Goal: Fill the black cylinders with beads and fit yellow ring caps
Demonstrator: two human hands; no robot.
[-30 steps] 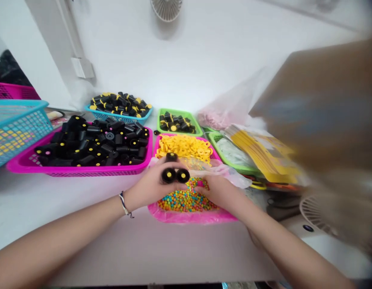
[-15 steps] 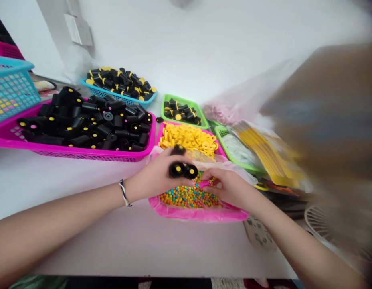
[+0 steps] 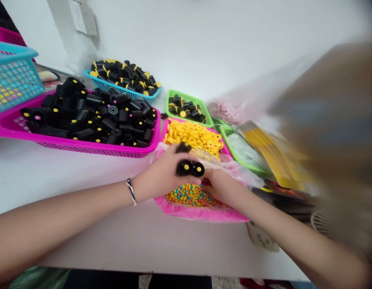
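Note:
My left hand (image 3: 162, 170) is closed around black plastic cylinders. Two of them (image 3: 189, 167) show ends with yellow dots, and another (image 3: 183, 147) pokes out above, by the fingers. Just below lies a heap of small multicoloured beads (image 3: 189, 196) in a pink basket (image 3: 201, 214) lined with clear plastic. My right hand (image 3: 220, 185) reaches over the beads, its bent fingers close to the left hand's thumb. Those fingertips are mostly hidden; the small pink scoop seen in them earlier is largely covered now.
A magenta basket (image 3: 114, 150) heaped with black cylinders stands left. Behind are a blue basket (image 3: 122, 91) and a green basket (image 3: 210, 116) of yellow-ringed cylinders. Yellow rings (image 3: 195, 136) fill a pink basket. At right are yellow-topped packets (image 3: 264, 152) and a blurred brown shape (image 3: 330, 108).
My right hand has moved left, close against the left hand, and turned so the pink scoop is mostly out of sight. The left hand keeps its cylinders. The whole view has shifted slightly.

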